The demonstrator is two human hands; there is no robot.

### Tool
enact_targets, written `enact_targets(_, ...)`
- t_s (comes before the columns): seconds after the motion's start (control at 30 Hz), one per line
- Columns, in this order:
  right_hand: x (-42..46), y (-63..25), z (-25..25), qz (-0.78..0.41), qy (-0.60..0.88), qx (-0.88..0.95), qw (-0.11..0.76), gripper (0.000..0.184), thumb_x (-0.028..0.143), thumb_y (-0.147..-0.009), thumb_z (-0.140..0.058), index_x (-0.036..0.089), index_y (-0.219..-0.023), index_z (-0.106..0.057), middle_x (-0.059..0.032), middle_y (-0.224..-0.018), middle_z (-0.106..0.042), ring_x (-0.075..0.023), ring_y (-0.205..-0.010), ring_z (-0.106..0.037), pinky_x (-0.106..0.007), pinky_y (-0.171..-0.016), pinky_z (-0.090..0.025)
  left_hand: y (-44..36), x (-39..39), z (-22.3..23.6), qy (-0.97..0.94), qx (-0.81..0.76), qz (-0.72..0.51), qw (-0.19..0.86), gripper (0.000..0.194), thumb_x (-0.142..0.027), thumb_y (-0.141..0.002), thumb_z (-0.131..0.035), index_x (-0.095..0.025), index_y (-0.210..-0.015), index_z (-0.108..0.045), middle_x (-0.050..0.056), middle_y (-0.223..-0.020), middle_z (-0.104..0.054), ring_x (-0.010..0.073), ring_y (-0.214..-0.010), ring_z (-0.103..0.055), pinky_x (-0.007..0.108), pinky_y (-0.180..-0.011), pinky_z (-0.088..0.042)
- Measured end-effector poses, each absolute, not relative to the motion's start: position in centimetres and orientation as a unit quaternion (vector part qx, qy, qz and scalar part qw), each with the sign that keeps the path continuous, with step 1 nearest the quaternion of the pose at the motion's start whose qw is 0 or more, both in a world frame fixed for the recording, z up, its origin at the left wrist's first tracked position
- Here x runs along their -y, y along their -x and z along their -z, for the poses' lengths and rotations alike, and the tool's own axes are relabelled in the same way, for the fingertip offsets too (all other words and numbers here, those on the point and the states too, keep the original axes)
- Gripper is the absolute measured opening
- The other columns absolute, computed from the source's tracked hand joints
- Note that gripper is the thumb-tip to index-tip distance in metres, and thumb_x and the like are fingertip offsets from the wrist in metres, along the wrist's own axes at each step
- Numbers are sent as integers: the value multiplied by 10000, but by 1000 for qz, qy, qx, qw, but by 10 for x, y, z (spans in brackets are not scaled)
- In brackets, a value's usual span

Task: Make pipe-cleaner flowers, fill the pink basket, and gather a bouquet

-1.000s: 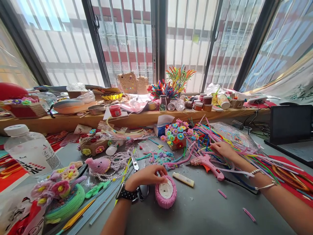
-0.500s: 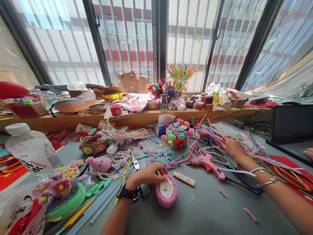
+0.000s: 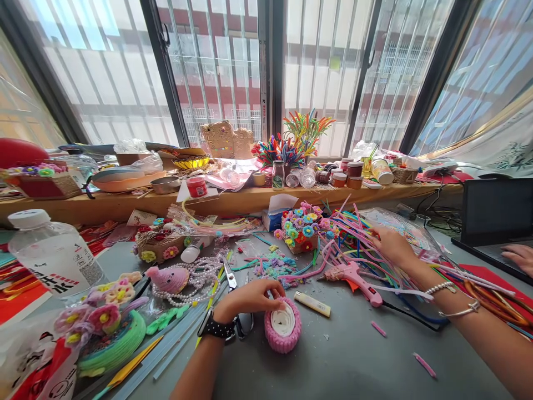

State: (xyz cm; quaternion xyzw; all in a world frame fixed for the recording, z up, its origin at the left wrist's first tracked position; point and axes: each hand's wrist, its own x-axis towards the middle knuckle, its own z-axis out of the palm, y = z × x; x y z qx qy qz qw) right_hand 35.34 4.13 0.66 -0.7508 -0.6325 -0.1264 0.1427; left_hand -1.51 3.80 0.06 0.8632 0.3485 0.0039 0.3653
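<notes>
My left hand (image 3: 260, 297) is closed on the rim of a round pink fuzzy roll (image 3: 283, 347) with a white coiled middle, which stands on the table. Scissors (image 3: 229, 273) lie partly under that wrist. Farther off, my right hand (image 3: 391, 244) reaches into a heap of pipe cleaners (image 3: 352, 225), its bent fingers on the pink ones; the fingertips are partly hidden. Between the hands lie a cream lighter (image 3: 312, 304) and a pink hot glue gun (image 3: 353, 278). Two short pink pipe cleaner pieces (image 3: 425, 365) lie nearer me.
A water bottle (image 3: 50, 255), flower pieces (image 3: 104, 319), a pink crocheted figure (image 3: 170, 279) and pearl strings (image 3: 204, 266) crowd the left. A flower-covered box (image 3: 306, 244) stands centrally. At right, another person's hand (image 3: 520, 256) is by a laptop (image 3: 497, 211). Jars (image 3: 355, 169) line the sill.
My right hand has shifted slightly left over the pipe cleaners. The other person's hand has come farther into view at the laptop. My left hand and the pink roll have hardly moved.
</notes>
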Motion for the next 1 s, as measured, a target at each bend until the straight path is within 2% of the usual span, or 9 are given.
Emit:
enact_targets(0.07,-45,-332,-19,149,700,664,216,270,256,-778,-410,131,-951,-574,-108,-931,-614,-225,-833,-557,-312,-696,-407,15,-38,-1,-863,-351,-2,363,329,-414,-698,-479,-195,-929,-565,11,-886,-580,144,-771,-515,210,-640,-371)
enact_targets(0.17,-54,-289,-37,99,606,738,281,234,312,-784,-428,162,-859,-591,-60,-796,-616,-178,-724,-563,-291,-669,-422,15,-39,-1,-863,-351,-4,365,330,-412,-698,-480,-194,-933,-562,14,-894,-577,145,-774,-514,211,-640,-371)
enact_targets(0.27,-63,-249,-43,39,533,800,273,231,278,-733,-518,181,-938,-560,-44,-837,-586,-157,-738,-555,-276,-678,-432,15,-40,1,-862,-346,-5,371,326,-408,-700,-479,-196,-934,-559,13,-893,-576,142,-770,-516,209,-634,-370)
enact_targets(0.33,-67,-231,-42,52,514,817,258,398,248,-649,-611,190,-1029,-510,-60,-969,-537,-177,-836,-534,-299,-731,-429,16,-40,3,-862,-344,-6,371,319,-407,-701,-479,-199,-929,-561,11,-889,-577,141,-770,-517,209,-636,-369)
enact_targets(0.4,-69,-219,-38,100,525,808,249,441,223,-612,-638,179,-1031,-506,-75,-985,-504,-208,-906,-500,-329,-778,-414,16,-40,4,-862,-345,-7,372,320,-409,-700,-479,-199,-928,-561,11,-886,-577,142,-771,-517,210,-638,-370)
enact_targets(0.5,-72,-211,-34,146,545,785,256,304,213,-648,-592,159,-943,-544,-85,-938,-496,-222,-917,-478,-337,-787,-408,16,-40,4,-859,-351,-4,373,330,-413,-695,-485,-192,-927,-562,17,-884,-576,145,-771,-519,212,-638,-373)
enact_targets(0.63,-77,-210,-35,133,566,756,301,178,219,-685,-540,147,-845,-566,-84,-893,-492,-212,-869,-491,-326,-765,-416,15,-40,2,-860,-352,-4,370,334,-413,-693,-489,-191,-931,-562,19,-883,-575,144,-764,-520,211,-629,-371)
enact_targets(0.83,-82,-205,-39,87,599,680,413,193,123,-659,-517,148,-842,-572,-62,-856,-523,-183,-818,-520,-296,-757,-423,14,-39,1,-864,-351,-10,360,325,-403,-695,-490,-192,-929,-566,19,-888,-581,145,-778,-521,213,-646,-374)
enact_targets(1.0,-82,-189,-33,83,633,634,436,215,123,-657,-529,144,-856,-606,-78,-844,-535,-205,-794,-529,-332,-746,-430,14,-38,1,-872,-340,-26,351,308,-393,-699,-492,-187,-912,-578,15,-866,-589,135,-759,-517,206,-643,-375)
